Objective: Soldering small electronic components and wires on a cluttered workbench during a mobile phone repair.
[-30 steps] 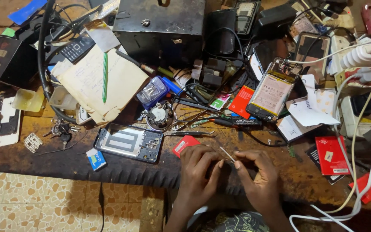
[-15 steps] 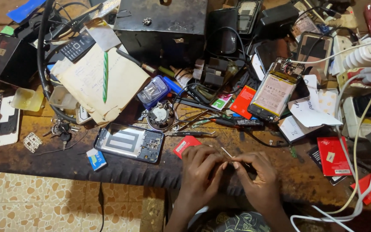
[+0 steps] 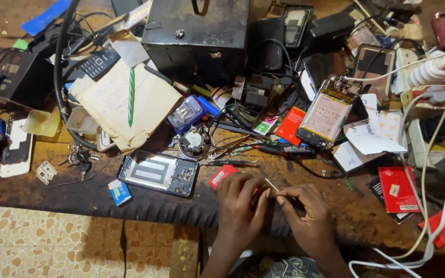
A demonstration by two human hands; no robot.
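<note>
We pinched a thin metal tool (image 3: 271, 185) between both hands (image 3: 240, 206) (image 3: 307, 213) over the cluttered wooden bench (image 3: 336, 206), tiled floor (image 3: 68, 242) below.

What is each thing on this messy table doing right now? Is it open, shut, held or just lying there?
Left hand: pinching a small part.
Right hand: holding a thin metal tool.
Phone frame: opened up, lying flat.
Phone with battery showing: back off.
Black metal box: shut.
Green pen: lying on brown envelope.

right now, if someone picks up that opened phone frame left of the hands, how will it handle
The phone frame looks thin and hollowed out, so probably light and slightly bendy. Its exposed circuit parts seem fragile. Lying flat on the wooden bench, it should slide rather than roll or tip.
</note>
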